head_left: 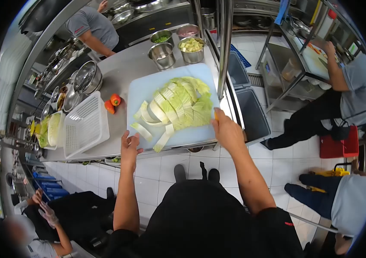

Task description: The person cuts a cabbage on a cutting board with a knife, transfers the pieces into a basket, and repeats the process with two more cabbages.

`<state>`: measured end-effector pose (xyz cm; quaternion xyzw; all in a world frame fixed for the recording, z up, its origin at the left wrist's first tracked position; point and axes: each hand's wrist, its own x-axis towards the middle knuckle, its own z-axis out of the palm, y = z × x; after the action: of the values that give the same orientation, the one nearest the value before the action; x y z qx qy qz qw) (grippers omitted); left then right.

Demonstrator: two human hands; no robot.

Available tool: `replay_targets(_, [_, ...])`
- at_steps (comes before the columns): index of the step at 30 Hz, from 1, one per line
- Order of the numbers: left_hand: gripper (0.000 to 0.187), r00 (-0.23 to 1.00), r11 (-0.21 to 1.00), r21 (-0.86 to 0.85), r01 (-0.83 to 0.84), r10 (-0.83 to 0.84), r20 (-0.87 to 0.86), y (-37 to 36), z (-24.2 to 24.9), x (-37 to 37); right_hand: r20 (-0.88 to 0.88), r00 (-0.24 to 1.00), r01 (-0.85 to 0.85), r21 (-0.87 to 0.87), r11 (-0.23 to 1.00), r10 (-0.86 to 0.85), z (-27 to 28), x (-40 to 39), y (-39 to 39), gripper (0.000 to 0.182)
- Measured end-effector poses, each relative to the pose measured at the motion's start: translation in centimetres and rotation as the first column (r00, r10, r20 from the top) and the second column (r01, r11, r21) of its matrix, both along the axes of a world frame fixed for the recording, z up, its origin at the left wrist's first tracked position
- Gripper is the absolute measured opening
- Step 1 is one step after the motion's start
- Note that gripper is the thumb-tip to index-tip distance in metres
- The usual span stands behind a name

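A pale cutting board (142, 92) lies on the steel counter in front of me, with a heap of sliced napa cabbage (178, 103) on it. Several cut strips of white stalk (141, 131) lie apart near its front left corner. My left hand (130, 148) is at that corner, fingers apart and holding nothing. At the board's right edge, my right hand (228, 131) is closed around a yellow-orange handle (216, 115). Only a small bit of the handle shows, and what it belongs to is hidden.
Left of the board are two red peppers (112, 103), a white basket (86, 124) and a metal bowl (88, 77). Steel pots (162, 57) stand behind, one with cut pieces (191, 45). A metal post (224, 51) rises at right beside grey bins (252, 114). Co-workers stand around.
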<state>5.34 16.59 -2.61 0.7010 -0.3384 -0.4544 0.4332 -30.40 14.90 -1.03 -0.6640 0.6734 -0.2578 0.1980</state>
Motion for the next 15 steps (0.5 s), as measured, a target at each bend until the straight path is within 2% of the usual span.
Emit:
replay_targets(2, [0.093, 0.998, 0.997, 0.024, 0.068, -0.068, -0.008, -1.5, 0.1, -0.2, -0.109, 0.991, 0.084, 0.055, 0.995, -0.077, -0.2, 0.0, -1.8, 0.040])
replay_targets(3, [0.097, 0.996, 0.995, 0.033, 0.094, -0.093, -0.011, -2.7, 0.4, -0.2, -0.155, 0.985, 0.076, -0.028, 0.997, -0.079, -1.2, 0.1, -2.7, 0.041])
replay_targets(7, [0.115, 0.956, 0.961, 0.077, 0.265, -0.251, -0.149, -7.6, 1.2, 0.5, -0.222, 0.975, 0.003, -0.006, 1.000, -0.005, -0.9, 1.8, -5.3, 0.037])
replay_targets(10, [0.126, 0.907, 0.909, 0.111, 0.403, -0.380, -0.180, -10.4, 2.9, -1.1, -0.246, 0.969, 0.044, 0.065, 0.997, -0.027, 0.1, 5.2, -4.9, 0.037])
replay_targets(12, [0.132, 0.888, 0.887, 0.091, 0.453, -0.439, -0.138, -12.1, 2.2, -1.9, -0.238, 0.968, 0.092, 0.058, 0.994, -0.076, -0.4, 6.8, -4.5, 0.039])
replay_targets(15, [0.137, 0.887, 0.882, 0.191, 0.430, -0.453, 0.094, -13.9, 1.5, -2.4, -0.179, 0.978, 0.114, 0.034, 0.993, -0.106, 0.4, 6.1, -4.7, 0.041])
